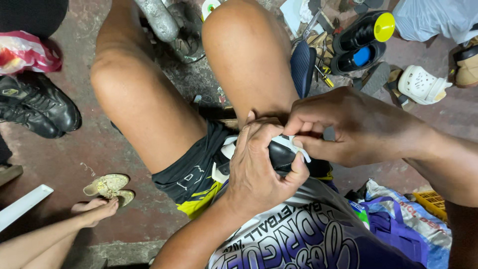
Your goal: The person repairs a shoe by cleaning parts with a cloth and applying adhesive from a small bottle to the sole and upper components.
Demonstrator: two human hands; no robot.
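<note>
We hold a black shoe in our lap: our left hand wraps closed around it, while our right hand pinches its white strip at the top.

Left hand curled tight in lap, right hand pinching beside it

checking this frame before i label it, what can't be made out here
Head view, the only one:
- Black shoe: mostly covered by the left hand and right hand; its type is unclear.
- White strip: pinched by right fingertips; too small to identify.
- Tools on the floor: small, jumbled, partly behind the knee.
- Another person's foot: leg cut by the bottom edge.
</note>
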